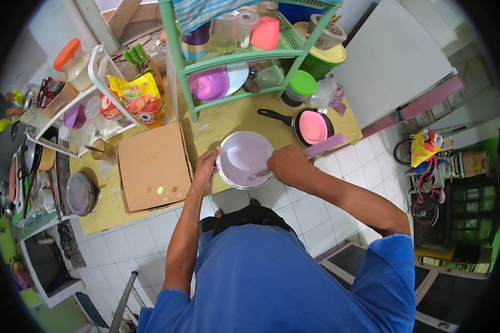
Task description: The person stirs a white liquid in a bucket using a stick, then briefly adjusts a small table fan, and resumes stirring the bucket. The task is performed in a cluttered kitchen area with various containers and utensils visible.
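A round, pale lilac-white bowl point(244, 154) is at the front edge of the yellow table, in front of my body. Its left rim is gripped by my left hand point(206, 166), thumb up near the edge and the other fingers outside. My right hand point(289, 165) is closed around a utensil with a long, flat purple handle point(325, 145). The greyish lower end of the utensil point(259, 174) reaches into the bowl at its right side; its exact kind is unclear. Part of the utensil is hidden by my fist.
A flat cardboard box point(154, 166) lies left of the bowl. A black frying pan point(301, 123) holding a pink bowl point(313, 127) stands to the right. Behind rises a green shelf point(244, 57) of kitchenware. A white rack point(97, 72) and clear round container point(79, 192) are farther left.
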Action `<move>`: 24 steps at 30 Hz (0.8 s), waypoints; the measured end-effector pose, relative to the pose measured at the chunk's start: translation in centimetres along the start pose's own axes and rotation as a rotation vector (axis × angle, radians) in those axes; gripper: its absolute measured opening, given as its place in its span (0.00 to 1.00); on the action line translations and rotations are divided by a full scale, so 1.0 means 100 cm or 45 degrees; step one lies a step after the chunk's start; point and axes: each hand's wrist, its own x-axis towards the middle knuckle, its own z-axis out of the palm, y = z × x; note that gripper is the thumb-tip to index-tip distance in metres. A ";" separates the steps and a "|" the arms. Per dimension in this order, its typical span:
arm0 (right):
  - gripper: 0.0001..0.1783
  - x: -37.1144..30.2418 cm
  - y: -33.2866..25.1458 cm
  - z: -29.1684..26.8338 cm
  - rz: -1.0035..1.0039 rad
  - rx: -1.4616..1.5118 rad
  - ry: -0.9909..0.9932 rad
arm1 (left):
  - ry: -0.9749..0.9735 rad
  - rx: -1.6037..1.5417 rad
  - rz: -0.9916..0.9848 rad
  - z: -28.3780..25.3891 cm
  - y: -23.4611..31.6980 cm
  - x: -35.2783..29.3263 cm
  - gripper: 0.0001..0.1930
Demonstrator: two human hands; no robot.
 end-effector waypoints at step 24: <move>0.08 0.021 0.018 -0.011 0.113 -0.070 0.076 | 0.008 -0.019 0.034 0.010 0.003 -0.004 0.13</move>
